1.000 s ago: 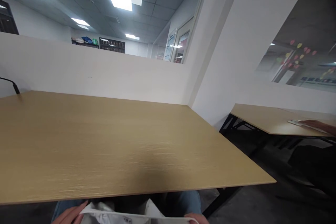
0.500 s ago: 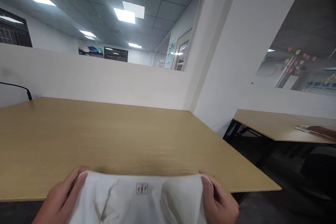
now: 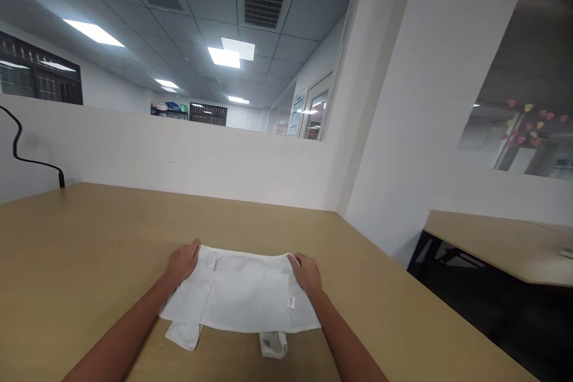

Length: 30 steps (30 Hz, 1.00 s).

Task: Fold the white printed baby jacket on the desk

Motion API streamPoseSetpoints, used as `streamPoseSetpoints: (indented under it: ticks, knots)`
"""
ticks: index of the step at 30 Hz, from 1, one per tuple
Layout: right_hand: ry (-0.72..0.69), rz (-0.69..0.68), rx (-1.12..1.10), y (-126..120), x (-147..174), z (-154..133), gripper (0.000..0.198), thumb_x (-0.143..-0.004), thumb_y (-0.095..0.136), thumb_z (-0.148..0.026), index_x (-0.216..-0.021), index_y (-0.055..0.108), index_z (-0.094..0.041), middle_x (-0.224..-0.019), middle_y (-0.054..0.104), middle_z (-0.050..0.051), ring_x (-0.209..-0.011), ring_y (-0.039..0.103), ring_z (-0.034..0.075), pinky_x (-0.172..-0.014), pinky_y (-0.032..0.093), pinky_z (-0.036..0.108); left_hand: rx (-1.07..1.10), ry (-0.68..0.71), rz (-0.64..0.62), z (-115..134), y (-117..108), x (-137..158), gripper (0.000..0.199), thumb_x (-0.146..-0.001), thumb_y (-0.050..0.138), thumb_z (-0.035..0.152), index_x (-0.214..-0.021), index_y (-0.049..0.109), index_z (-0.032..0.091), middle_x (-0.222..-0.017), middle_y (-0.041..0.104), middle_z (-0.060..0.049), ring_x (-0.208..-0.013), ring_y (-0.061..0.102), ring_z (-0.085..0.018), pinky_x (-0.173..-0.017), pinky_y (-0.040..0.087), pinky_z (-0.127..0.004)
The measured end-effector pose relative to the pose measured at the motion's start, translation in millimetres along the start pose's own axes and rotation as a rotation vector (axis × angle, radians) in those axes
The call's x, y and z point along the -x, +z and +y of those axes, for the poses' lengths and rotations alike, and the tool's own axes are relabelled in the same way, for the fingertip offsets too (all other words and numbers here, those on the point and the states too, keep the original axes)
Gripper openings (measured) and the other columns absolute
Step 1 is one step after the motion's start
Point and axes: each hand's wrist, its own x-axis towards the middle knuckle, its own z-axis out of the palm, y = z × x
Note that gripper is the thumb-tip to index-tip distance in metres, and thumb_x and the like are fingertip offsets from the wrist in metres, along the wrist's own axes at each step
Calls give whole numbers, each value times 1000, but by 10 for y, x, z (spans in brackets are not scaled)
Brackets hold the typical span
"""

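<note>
The print on the white garment's (image 3: pixel 250 292) right near flap (image 3: pixel 274 344) is too small to be read; the fingers (image 3: pixel 194 249) are partly hidden behind its far corners (image 3: pixel 206 252). Those corners are clasped by the left grip (image 3: pixel 182 261) and the right grip (image 3: pixel 308 274), over the wood-toned counter (image 3: pixel 111 239), which is backed by a white partition (image 3: pixel 201 164). The garment's long axis is set crosswise, flaps pointed toward the wearer.

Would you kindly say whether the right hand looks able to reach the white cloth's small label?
Probably yes: the small label lies uncovered on the white cloth, close to the right hand, though that hand would likely need to release the cloth's corner first.
</note>
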Motion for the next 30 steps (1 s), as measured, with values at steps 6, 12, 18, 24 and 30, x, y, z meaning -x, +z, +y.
streamPoseSetpoints:
  ticks: [6,12,18,24,30]
  knots:
    - [12,23,99,177,-288,102,44,-98,46,-51,-73,64,-20,-74,68,7,-69,56,18,-61,28,28,-8,10,3,-70,131,-241,40,-105,21,36,-115,57,23,-96,74,-12,-91,71,-28,-77,48,-36]
    - [-15,-85,-145,90,-208,179,53,-85,55,-63,-55,53,-19,-56,49,-1,-58,44,13,-58,28,27,27,-40,-32,-44,44,-195,39,-100,34,42,-119,60,20,-101,74,-15,-96,71,-30,-79,49,-38]
    - [-82,-105,-306,12,-105,189,42,-82,55,-57,-65,58,-19,-61,53,-1,-62,47,15,-61,34,27,49,-35,-56,-90,-26,-113,36,-96,38,42,-95,66,19,-103,74,-15,-98,69,-28,-79,47,-35]
    - [39,157,-490,-41,-138,94,51,-86,50,-66,-79,62,-18,-74,64,5,-70,55,19,-69,42,29,228,-25,-6,-101,12,-98,41,-97,35,46,-83,63,20,-89,73,-11,-85,66,-25,-72,43,-32]
    - [156,221,-603,-203,-215,52,49,-84,54,-65,-82,62,-17,-72,59,2,-67,49,16,-63,39,26,797,50,112,-82,-186,-121,46,-88,43,59,-70,56,19,-69,59,0,-70,54,-18,-66,38,-27]
